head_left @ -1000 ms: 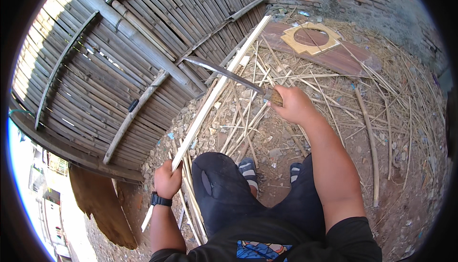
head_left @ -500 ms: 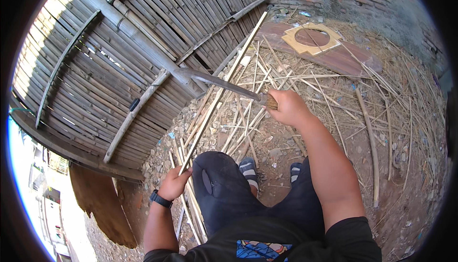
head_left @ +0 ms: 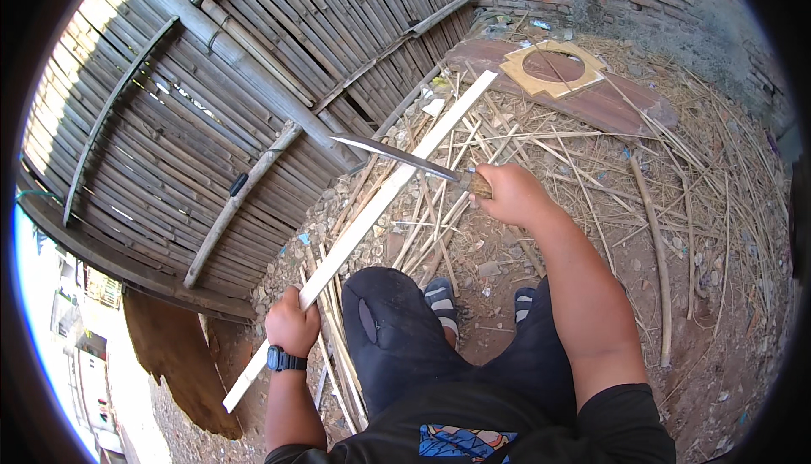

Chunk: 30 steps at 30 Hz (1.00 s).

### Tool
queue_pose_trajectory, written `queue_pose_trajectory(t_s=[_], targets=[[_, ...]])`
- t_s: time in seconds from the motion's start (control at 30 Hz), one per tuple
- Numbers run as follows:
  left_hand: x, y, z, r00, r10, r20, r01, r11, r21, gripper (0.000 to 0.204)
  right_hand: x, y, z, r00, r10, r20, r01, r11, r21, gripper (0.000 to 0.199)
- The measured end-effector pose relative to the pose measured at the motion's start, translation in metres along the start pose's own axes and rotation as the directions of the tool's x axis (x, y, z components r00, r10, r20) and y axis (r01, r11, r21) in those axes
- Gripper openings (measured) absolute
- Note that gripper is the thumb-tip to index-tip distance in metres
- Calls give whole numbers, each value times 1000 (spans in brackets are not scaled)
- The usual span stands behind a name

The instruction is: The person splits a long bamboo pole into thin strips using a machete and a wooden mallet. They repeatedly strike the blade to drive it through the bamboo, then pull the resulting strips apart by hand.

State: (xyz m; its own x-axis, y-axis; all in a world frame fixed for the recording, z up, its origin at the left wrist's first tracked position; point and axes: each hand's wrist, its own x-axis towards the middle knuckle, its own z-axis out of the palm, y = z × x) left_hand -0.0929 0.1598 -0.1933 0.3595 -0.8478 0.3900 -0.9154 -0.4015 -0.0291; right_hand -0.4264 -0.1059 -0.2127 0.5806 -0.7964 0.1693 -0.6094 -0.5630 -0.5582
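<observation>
My left hand (head_left: 293, 324), with a watch at the wrist, is closed around a long pale bamboo strip (head_left: 359, 236). The strip slants from low at the left up to the far middle, its broad pale face showing. In my right hand (head_left: 511, 195) is the wooden handle of a machete (head_left: 405, 157). Its blade points left and crosses over the strip's upper half; whether it touches the strip I cannot tell. Beside my left knee lies a bundle of thin bamboo strips (head_left: 336, 361).
A bamboo slat wall (head_left: 279, 67) rises at the left, a brick wall (head_left: 650, 0) at the back right. A brown board (head_left: 481, 59) lies far off with a yellow frame with a round hole (head_left: 516, 72) on it. Loose sticks (head_left: 653, 253) and straw litter the ground.
The bamboo strip has turned from its narrow edge to its broad face and slid down toward me, its lower end now past my left hand. The machete has stayed nearly in place.
</observation>
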Motion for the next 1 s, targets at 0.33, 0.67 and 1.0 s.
queue_pose_trajectory(t_s=[0.33,0.67,1.0], targets=[[3,14,12,996,42,-72,-46,997,-56,13,-10,-42,22,931,-349,112,358,931,-73,19],[2,4,6,995,29,-96,-27,999,20,13,-6,-10,1,997,-73,-36,77,990,114,28],[4,-6,1,992,-2,-123,5,1000,25,14,3,5,5,988,-11,-153,29,992,120,23]])
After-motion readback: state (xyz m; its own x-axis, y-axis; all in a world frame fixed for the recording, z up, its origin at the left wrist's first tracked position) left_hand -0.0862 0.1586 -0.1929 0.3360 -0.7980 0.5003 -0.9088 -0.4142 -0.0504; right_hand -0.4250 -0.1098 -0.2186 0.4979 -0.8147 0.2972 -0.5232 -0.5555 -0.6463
